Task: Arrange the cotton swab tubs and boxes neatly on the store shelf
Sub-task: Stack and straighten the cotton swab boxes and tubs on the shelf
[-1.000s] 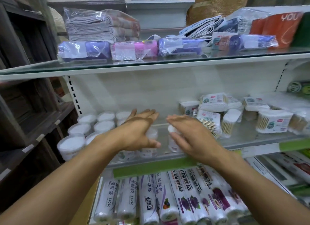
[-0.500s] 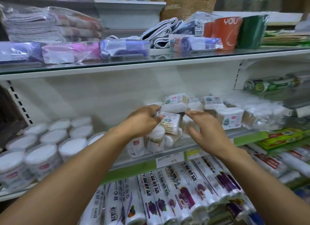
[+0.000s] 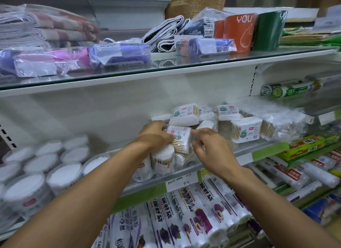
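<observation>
On the middle shelf (image 3: 217, 166), a tilted box of cotton swabs (image 3: 180, 137) is gripped by the left hand (image 3: 156, 135), whose fingers are curled round the box's left edge. The box leans on a short tub of swabs (image 3: 163, 159) standing just below and in front of it, so it is not yet set square. Its long faces run roughly left to right, with the wooden stick ends showing along the lower front side. The right hand (image 3: 210, 149) is held just beside the box's right edge, its forefinger stretched towards the upper right corner and the other fingers loosely bent; nothing is seen to be held by it, and whether the fingertip actually touches the box cannot be told. The box thus lies between the two hands, the left one being on it and the right one a touch away. Behind and to the right, more boxes (image 3: 246, 130) are heaped at odd angles, well out of line. To the far left, wide white tubs (image 3: 64, 175) are stood in rows near the shelf front. The next move is judged to depend on the box being turned level between both hands and set down beside its neighbours.
</observation>
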Demonstrator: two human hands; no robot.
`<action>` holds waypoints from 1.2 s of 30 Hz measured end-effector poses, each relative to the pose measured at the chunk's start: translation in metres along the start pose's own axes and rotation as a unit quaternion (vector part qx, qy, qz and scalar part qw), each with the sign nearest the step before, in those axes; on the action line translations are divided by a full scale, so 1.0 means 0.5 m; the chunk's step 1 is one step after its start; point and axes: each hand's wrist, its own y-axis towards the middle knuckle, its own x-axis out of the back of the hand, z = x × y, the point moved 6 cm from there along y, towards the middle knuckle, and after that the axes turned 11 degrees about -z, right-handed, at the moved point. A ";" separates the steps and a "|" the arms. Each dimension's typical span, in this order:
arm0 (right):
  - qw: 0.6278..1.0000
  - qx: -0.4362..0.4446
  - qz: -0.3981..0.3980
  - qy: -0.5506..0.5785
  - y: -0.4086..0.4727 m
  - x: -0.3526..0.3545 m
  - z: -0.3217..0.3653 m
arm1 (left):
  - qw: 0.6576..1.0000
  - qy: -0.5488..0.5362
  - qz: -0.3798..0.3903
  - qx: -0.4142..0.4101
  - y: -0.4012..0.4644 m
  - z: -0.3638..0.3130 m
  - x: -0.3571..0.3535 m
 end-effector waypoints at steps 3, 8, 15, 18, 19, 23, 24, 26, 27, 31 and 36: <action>1.000 -0.008 0.019 0.003 0.003 -0.015 0.007 | 0.998 -0.058 0.008 0.026 0.007 0.011 -0.006; 0.997 -0.073 -0.006 0.031 0.006 -0.024 0.010 | 0.990 -0.129 0.008 0.050 0.021 0.034 -0.010; 0.980 -0.147 -0.072 0.111 0.020 0.001 0.026 | 0.981 -0.189 -0.027 0.025 0.032 0.021 0.013; 0.974 -0.156 -0.088 0.138 0.024 0.012 0.031 | 0.978 -0.200 -0.048 0.017 0.031 0.006 0.027; 0.970 -0.162 -0.091 0.154 0.025 0.014 0.029 | 0.978 -0.204 -0.051 0.019 0.030 0.002 0.030; 0.954 -0.174 -0.102 0.221 0.031 0.022 0.017 | 0.967 -0.249 -0.045 0.034 0.024 -0.017 0.038; 0.951 -0.172 -0.105 0.234 0.033 0.024 0.014 | 0.964 -0.261 -0.045 0.033 0.021 -0.022 0.040; 0.943 -0.172 -0.107 0.263 0.037 0.029 0.002 | 0.960 -0.274 -0.052 0.028 0.017 -0.037 0.037; 0.937 -0.177 -0.113 0.278 0.039 0.032 -0.006 | 0.960 -0.274 -0.057 0.024 0.014 -0.044 0.034; 0.910 -0.213 -0.129 0.330 0.043 0.044 -0.055 | 0.956 -0.288 -0.059 0.007 0.008 -0.082 0.005; 0.890 -0.251 -0.124 0.360 0.030 0.064 -0.121 | 0.957 -0.288 -0.035 -0.022 -0.002 -0.127 -0.050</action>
